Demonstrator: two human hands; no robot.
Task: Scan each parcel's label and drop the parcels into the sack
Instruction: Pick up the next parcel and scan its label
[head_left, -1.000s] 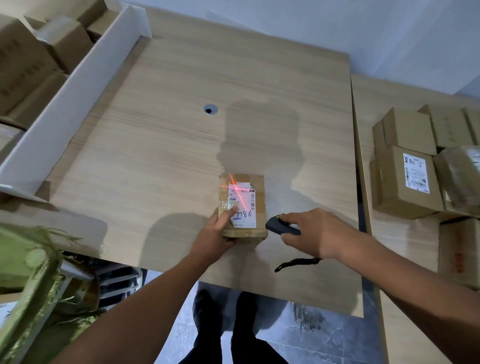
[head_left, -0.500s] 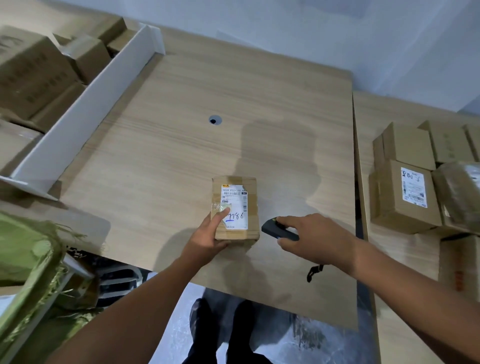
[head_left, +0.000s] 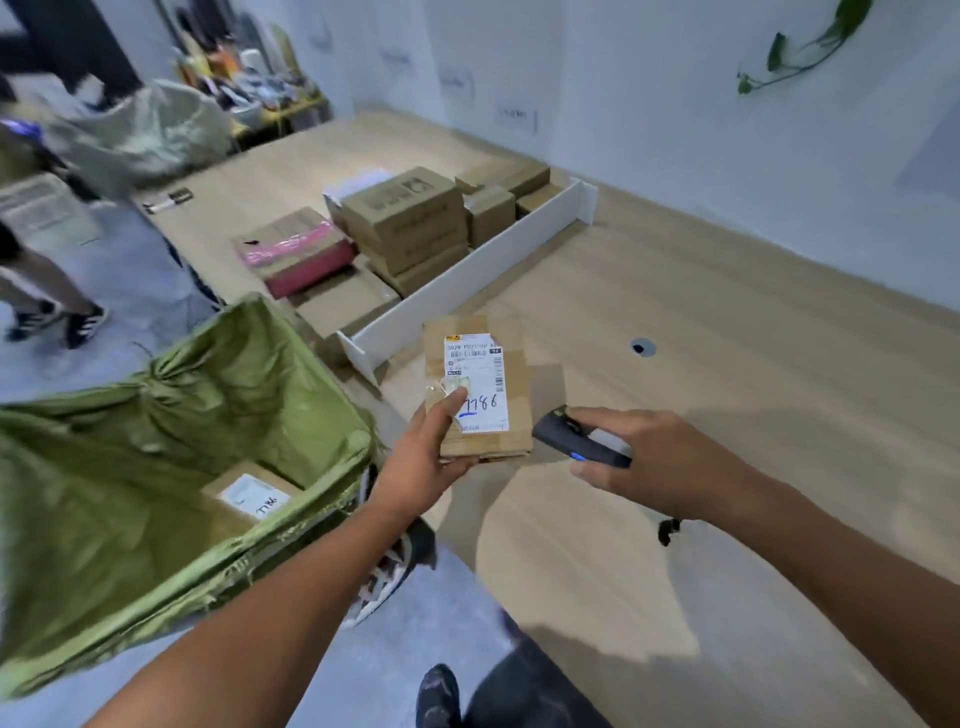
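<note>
The left hand (head_left: 426, 467) grips a small cardboard parcel (head_left: 480, 389) at its near end, thumb pressed on the white label, over the worktop (head_left: 727, 338) edge. Just right of the parcel, the right hand (head_left: 660, 462) curls round a black scanner (head_left: 576, 441). Left of the left hand gapes the green sack (head_left: 156, 519), with a labelled box (head_left: 249, 493) inside.

Parcel-sorting room: taped cardboard cartons (head_left: 410, 218) stacked on long wooden tabletop (head_left: 727, 322); open green sack (head_left: 156, 441) alongside; handheld barcode scanner (head_left: 566, 436) in use.
</note>
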